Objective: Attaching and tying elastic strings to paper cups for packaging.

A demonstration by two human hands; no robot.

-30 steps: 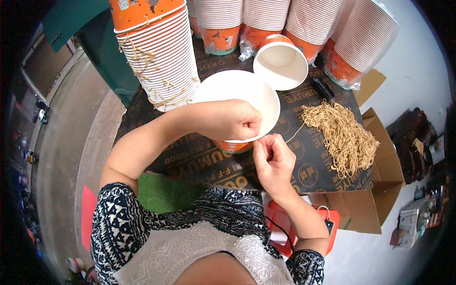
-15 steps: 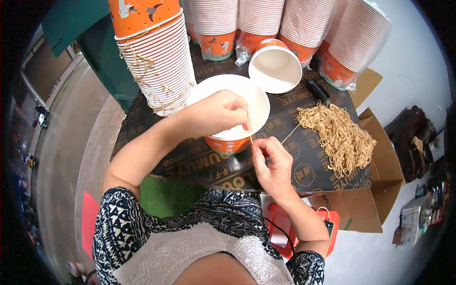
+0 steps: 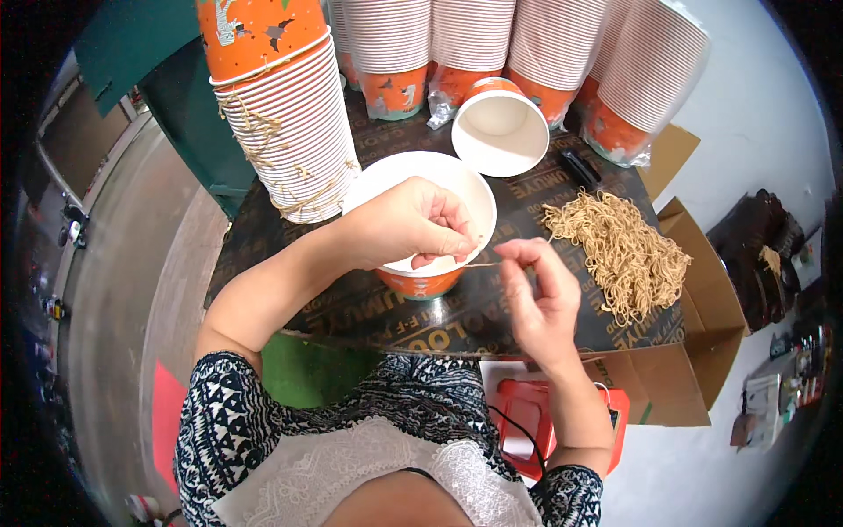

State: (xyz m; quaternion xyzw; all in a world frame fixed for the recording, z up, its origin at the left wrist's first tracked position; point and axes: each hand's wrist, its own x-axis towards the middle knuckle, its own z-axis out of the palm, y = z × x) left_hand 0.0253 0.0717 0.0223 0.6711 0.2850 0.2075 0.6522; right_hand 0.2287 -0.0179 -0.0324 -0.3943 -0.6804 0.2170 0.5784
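A white-lined orange paper bucket [image 3: 420, 285] stands on the table in front of me, its mouth facing up. Over its near rim, my left hand [image 3: 411, 227] is closed, thumb and fingers pinching a thin tan cord [image 3: 483, 264]. The other end of this short stretch is pinched by my right hand [image 3: 546, 303], just right of the bucket. Farther right lies a loose heap of the same cord [image 3: 628, 255]. At the left rises a tall stack of nested paper buckets [image 3: 285, 132], with cord pieces hanging along its rims.
Another paper bucket [image 3: 500, 136] lies tipped on its side behind the upright one. Several plastic-wrapped bucket stacks [image 3: 474, 39] line the back of the dark printed table [image 3: 351, 312]. A small black object [image 3: 580, 167] lies near the cord heap. An open cardboard box [image 3: 711, 307] is at the right.
My right hand has moved right and away from the bucket. The cord between my hands now runs nearly level instead of downward. My left fingers have turned toward the right.
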